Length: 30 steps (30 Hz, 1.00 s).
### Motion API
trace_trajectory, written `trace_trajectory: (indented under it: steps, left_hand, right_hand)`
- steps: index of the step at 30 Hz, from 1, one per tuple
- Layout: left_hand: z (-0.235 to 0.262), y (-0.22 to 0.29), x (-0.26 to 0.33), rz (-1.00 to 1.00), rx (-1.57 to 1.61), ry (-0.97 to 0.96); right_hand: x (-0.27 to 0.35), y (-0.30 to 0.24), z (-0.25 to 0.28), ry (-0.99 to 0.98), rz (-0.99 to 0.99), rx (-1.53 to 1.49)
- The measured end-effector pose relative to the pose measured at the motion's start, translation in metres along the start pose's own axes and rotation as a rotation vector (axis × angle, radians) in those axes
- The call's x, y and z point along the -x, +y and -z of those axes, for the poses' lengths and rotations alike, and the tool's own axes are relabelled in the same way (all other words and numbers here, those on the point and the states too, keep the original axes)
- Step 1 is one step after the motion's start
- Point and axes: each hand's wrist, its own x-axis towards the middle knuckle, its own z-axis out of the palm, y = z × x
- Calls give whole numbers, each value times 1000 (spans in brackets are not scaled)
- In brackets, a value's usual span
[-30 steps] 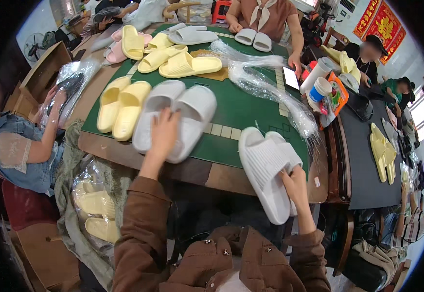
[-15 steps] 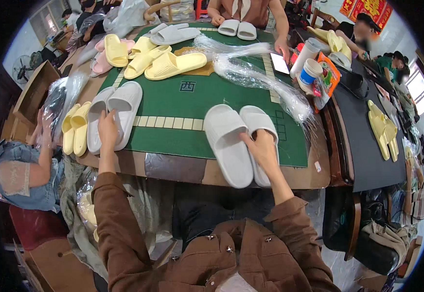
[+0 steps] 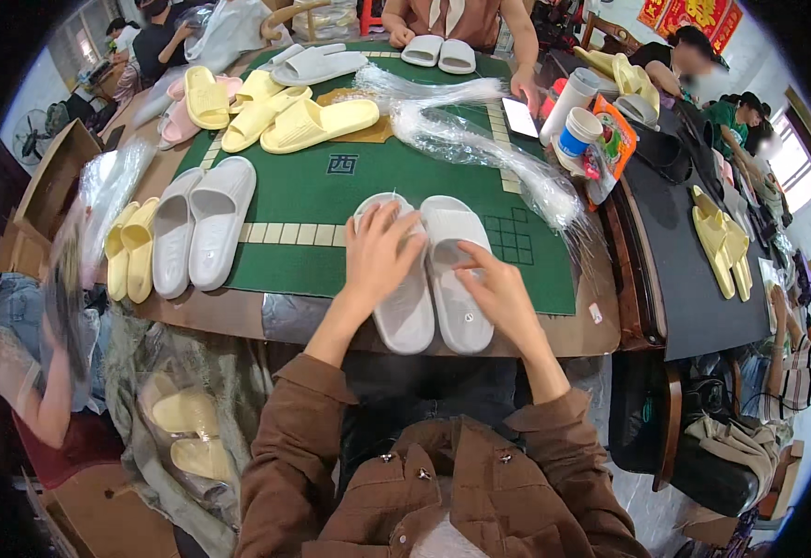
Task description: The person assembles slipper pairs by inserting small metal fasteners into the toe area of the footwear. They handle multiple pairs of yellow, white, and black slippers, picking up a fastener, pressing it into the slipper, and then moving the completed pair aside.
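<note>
A pair of light grey slippers lies side by side at the table's near edge, toes pointing away from me. Over the strap of its left slipper [image 3: 404,321] my left hand [image 3: 382,256] is spread, with the fingers apart. My right hand [image 3: 508,296] hovers at the right slipper [image 3: 454,223], thumb and fingers apart and slightly bent; whether it touches cannot be made out. Another grey slipper pair [image 3: 222,209] rests on the left part of the green mat [image 3: 303,200], out of my hands. Beside that pair sits a small pair of yellow slippers [image 3: 131,251].
Farther back lie several yellow slippers [image 3: 322,126], a heap of clear plastic bags [image 3: 461,135], a white cup [image 3: 578,139] and a phone [image 3: 520,118]. A co-worker's hand [image 3: 525,84] is by the phone. At left, another person's arm [image 3: 38,372] is close to the table.
My left hand has left the grey pair on the left and moved right onto the near pair. The near slippers now lie straighter, with my right hand loosened from the right one.
</note>
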Motion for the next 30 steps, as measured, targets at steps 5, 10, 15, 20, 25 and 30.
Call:
trace_trajectory:
  steps: [5, 10, 15, 20, 25, 30]
  left_hand:
    - [-7, 20, 8, -30, 54, -43]
    - [-9, 18, 9, 4, 162, -52]
    - [-6, 4, -19, 198, 318, 36]
    - [-22, -14, -34, 283, 177, -132]
    - [-27, -9, -49, 310, 136, -185]
    - [-37, 1, -62, 401, 27, -247]
  right_hand:
    - [-16, -20, 24, 194, 100, 104]
    - [-51, -57, 16, 183, 304, -357]
    - [-80, -68, -4, -93, 28, -1404]
    - [-101, -17, -17, 0, -235, -1535]
    - [-109, 20, -20, 47, -243, -702]
    - [-128, 36, -31, 86, -17, 232]
